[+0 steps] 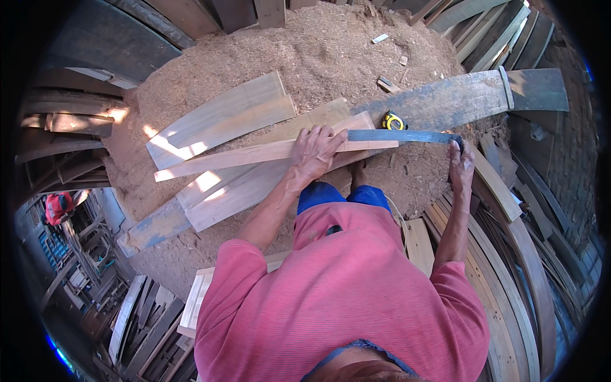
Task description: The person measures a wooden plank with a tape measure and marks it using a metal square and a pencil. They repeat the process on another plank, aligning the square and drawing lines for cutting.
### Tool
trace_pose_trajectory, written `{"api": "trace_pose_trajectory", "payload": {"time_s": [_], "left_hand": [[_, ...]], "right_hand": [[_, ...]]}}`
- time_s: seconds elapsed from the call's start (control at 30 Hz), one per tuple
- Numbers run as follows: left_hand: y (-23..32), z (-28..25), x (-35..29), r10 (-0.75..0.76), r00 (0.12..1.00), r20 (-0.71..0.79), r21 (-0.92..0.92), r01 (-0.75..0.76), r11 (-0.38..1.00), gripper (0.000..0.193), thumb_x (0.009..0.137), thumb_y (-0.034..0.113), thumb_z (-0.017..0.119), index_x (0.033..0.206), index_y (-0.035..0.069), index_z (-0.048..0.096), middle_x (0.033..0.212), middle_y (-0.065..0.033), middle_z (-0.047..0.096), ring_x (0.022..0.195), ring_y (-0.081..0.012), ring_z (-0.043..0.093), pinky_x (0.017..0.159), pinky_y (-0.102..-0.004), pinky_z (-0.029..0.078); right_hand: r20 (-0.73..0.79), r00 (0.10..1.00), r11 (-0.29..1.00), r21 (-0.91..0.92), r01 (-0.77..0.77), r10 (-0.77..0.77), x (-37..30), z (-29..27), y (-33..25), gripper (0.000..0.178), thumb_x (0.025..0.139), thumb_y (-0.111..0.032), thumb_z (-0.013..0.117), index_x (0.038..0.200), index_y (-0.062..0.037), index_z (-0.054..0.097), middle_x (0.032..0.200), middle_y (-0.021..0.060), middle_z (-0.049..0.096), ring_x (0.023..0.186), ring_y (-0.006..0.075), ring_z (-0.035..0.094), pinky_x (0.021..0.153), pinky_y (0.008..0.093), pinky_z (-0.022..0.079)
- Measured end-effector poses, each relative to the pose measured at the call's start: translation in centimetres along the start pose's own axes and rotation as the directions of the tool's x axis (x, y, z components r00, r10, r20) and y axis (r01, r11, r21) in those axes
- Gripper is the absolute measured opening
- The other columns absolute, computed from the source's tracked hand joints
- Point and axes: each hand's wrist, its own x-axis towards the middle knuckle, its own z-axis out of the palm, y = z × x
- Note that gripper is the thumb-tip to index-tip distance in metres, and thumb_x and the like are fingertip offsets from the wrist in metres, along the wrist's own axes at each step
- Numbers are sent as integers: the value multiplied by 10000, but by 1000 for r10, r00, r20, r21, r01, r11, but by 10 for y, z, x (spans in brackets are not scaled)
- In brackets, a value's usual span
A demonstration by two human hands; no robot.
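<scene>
My left hand [315, 151] lies flat with spread fingers on a narrow pale wooden strip [254, 155], pressing it onto wider planks [219, 118] beneath. My right hand [461, 164] is closed around the end of a long dark metal blade [398, 135] that reaches left across the strip toward my left fingers. A yellow and black tape measure [394, 121] sits just behind the blade on the sawdust.
A big sawdust heap [318, 44] lies beyond the planks. One long grey board [445, 99] runs to the right. Curved wooden slats [515, 254] are stacked on the right, more timber [140, 325] at lower left and dark boards [63, 121] at left.
</scene>
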Motion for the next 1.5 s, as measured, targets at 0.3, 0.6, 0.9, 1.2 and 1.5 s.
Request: {"api": "trace_pose_trajectory", "payload": {"time_s": [0.3,0.6,0.9,1.2,1.5], "left_hand": [[0,2,-1,-3,1000,4,-1,3,1000,686,772,92,819,1418,272,672,1122,-26,663,1057,-263,656,862,-442,454],[1,4,-1,-3,1000,-8,2,4,1000,700,743,94,831,1402,276,682,1139,-17,660,1077,-254,652,895,-436,461],[1,3,-1,14,999,-39,21,-13,1000,705,733,70,807,1406,231,675,1148,-38,668,1036,-266,656,858,-455,475],[47,60,-53,-131,982,-135,119,147,982,578,916,131,688,1489,128,612,1618,-250,531,1429,-454,567,1237,-624,387],[40,83,-64,-113,985,131,-6,115,993,1056,774,266,919,1703,363,426,1799,-325,125,1646,-592,98,1306,-748,87]], "right_hand": [[-13,1000,1000,0,18,-18,-2,2,3,318,1154,-332,587,1057,-48,692,756,-4,581,716,121,535,666,328,438],[16,999,998,-52,-44,45,-3,1,2,317,1132,-321,599,1088,-25,701,794,107,696,754,254,700,733,409,543],[82,989,972,195,-134,120,-8,-5,-5,276,1128,-296,637,1090,-35,718,799,22,671,738,144,621,696,338,485],[-46,987,762,641,-90,156,-13,22,-2,240,1173,-292,603,1089,-103,726,853,-60,613,772,36,501,713,235,395],[-71,989,768,638,-56,131,-25,32,-37,235,1163,-292,631,1061,-103,724,864,-57,626,802,42,514,749,242,398]]}}
